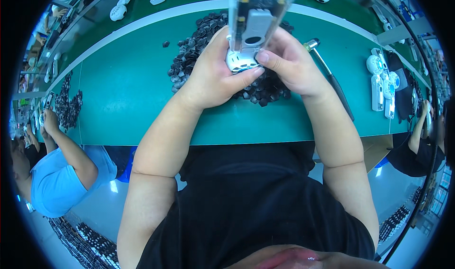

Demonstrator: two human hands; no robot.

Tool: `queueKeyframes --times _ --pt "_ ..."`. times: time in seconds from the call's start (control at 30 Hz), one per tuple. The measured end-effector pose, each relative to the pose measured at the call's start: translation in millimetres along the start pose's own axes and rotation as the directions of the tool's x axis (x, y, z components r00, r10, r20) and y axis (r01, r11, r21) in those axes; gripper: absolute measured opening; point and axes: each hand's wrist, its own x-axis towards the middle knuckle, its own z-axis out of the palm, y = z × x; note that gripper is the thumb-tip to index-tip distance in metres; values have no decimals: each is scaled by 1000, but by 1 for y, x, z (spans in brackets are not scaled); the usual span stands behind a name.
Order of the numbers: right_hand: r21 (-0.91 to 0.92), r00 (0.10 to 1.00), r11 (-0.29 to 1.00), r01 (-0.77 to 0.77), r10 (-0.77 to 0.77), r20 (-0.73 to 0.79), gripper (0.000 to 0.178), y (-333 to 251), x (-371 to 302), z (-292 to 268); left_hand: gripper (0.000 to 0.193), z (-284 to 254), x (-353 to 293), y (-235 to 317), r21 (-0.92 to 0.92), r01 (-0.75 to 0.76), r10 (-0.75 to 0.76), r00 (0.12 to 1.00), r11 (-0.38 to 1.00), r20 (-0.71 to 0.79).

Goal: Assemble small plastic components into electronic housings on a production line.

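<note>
Between my two hands is a white handheld device with a slotted rounded head. Its long, partly see-through handle stands up toward the camera, with a grey panel and a dark oval on it. My left hand is wrapped round the left side of the head, thumb along its lower edge. Closed on the other side is my right hand, its thumb pressed to the head beside a small dark spot. Beneath both hands spreads a heap of small black angular pieces, partly hidden by them.
A hammer with a dark grip lies right of my right forearm. Several white devices lie farther right. Beyond the pale rail, more devices rest on a green surface. A co-worker in a blue shirt sits at left; another works at far right.
</note>
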Motion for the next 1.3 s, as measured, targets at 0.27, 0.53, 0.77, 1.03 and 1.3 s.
queueKeyframes --times 0.27,0.53,0.77,1.03,1.3 --pt "-56 998 997 56 -54 40 48 2 -4 3 56 -4 1 2 150 -111 102 992 982 70" --pt "-837 990 542 -70 -62 -123 29 12 10 -34 43 -14 14 -9 -212 -70 31 983 975 -183" --pt "-982 997 187 -32 -70 -45 15 26 19 -25 39 -18 12 -10 -357 -63 -34 965 932 -259" --pt "-985 970 95 142 -213 119 17 10 14 -23 45 -18 10 -10 -298 27 -89 977 954 -194" --pt "-815 489 -223 534 -705 513 24 -15 -4 -6 55 -17 8 -11 -43 64 -71 981 997 -183"
